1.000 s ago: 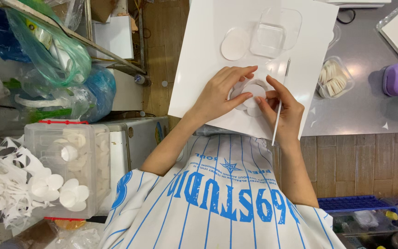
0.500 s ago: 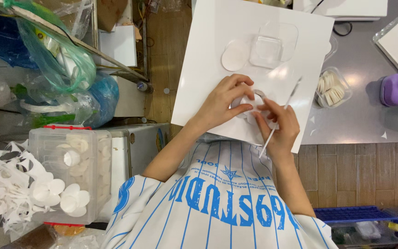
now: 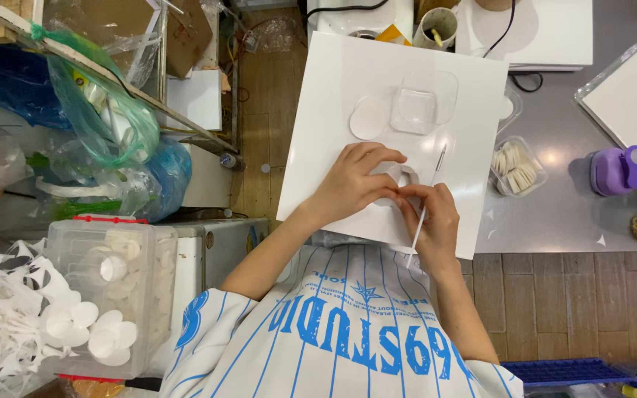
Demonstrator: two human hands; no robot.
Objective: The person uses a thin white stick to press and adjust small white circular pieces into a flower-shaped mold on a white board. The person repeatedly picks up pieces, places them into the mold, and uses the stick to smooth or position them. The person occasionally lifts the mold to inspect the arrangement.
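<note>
Both of my hands work over a white board (image 3: 333,103) that lies across the edge of a grey table. My left hand (image 3: 355,180) curls over a small white round piece (image 3: 405,175) and pinches it. My right hand (image 3: 429,221) meets it from the right, fingers on the same piece, with a thin white stick tool (image 3: 427,197) held along the palm, tip pointing up. Above my hands on the board lie a white paper disc (image 3: 369,118) and a clear square plastic lid (image 3: 425,102).
A clear tub of white discs (image 3: 516,166) and a purple tape dispenser (image 3: 617,169) sit on the grey table (image 3: 569,214). At lower left stand a clear bin of white discs (image 3: 105,295) and white paper scraps (image 3: 1,324). Plastic bags (image 3: 105,125) fill the left.
My view has shifted so the board sits lower. My right hand turned the stick tool from pointing down to pointing up and closed in on the small piece with the left hand.
</note>
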